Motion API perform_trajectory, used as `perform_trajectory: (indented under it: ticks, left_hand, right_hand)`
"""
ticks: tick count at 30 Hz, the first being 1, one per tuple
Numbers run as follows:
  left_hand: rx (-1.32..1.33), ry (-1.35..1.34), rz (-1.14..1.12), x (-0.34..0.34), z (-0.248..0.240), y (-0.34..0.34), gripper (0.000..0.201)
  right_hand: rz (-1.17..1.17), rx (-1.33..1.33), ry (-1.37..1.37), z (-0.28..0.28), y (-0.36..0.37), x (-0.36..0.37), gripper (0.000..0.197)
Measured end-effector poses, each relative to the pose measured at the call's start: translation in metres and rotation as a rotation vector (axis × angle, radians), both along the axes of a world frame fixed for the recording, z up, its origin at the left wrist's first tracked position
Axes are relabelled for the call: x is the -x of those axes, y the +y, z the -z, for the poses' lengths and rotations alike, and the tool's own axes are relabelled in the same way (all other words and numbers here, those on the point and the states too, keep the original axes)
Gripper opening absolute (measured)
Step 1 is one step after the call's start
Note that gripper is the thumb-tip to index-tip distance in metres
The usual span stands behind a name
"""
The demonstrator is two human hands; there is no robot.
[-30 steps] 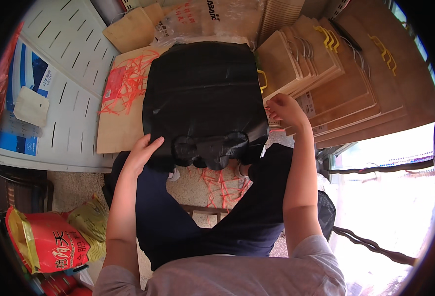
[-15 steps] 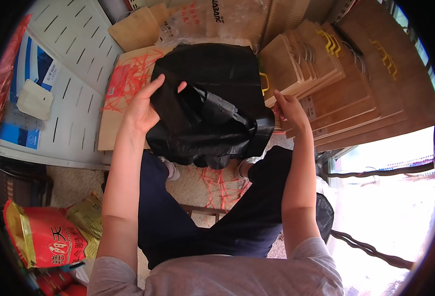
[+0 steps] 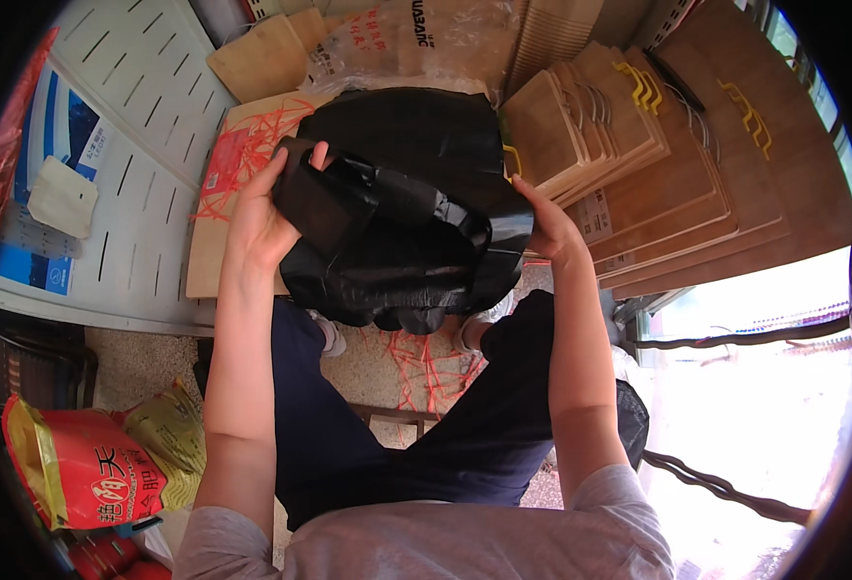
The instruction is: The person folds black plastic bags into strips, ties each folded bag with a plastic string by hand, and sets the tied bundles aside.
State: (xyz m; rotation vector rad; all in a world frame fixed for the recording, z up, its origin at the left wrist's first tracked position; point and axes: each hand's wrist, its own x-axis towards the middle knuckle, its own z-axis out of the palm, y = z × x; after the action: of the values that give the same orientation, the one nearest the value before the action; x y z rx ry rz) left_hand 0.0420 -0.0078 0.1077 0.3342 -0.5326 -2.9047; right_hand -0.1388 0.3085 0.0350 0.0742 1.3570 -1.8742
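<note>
A large black plastic bag (image 3: 397, 145) spreads out in front of me above my knees, creased and partly folded over. My left hand (image 3: 267, 217) grips the bag's left side, with folded film between the thumb and fingers. At the right edge, my right hand (image 3: 548, 224) holds the bag, its thumb along the near side and the other fingers mostly hidden behind the film. Beneath the bag's left part lies a wooden board (image 3: 203, 256) with a tangle of red plastic string (image 3: 276, 124) on it.
Wooden boards (image 3: 677, 184), some with yellow handles, lean in a row at right. A white slotted panel (image 3: 145, 164) stands at left. Clear plastic wrap (image 3: 426, 43) is at the back. A red and gold sack (image 3: 87, 469) sits lower left; red string (image 3: 431, 372) litters the floor.
My left hand has shifted slightly left and folded the bag's left side over. My right hand has moved left and down from its pinch, and now lies around the bag's right edge.
</note>
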Motion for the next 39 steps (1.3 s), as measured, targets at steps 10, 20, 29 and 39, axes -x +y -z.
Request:
perform_trajectory:
  ticks: [10, 20, 29, 39]
  left_hand:
    - [0.376, -0.453, 0.206, -0.063, 0.069, -0.064, 0.021]
    - [0.91, -0.623, 0.325, -0.063, 0.063, -0.089, 0.028]
    - [1.016, -0.53, 0.441, -0.067, 0.067, -0.099, 0.028]
    - [1.048, -0.545, 0.365, -0.05, 0.057, -0.108, 0.032]
  right_hand:
    - [-0.219, 0.079, -0.038, 0.003, -0.016, -0.009, 0.024]
    - [-0.056, 0.217, -0.094, 0.025, -0.04, 0.02, 0.048]
    - [0.057, 0.067, 0.024, 0.074, -0.07, 0.102, 0.044]
    - [0.05, 0.358, -0.126, 0.021, -0.047, 0.072, 0.037]
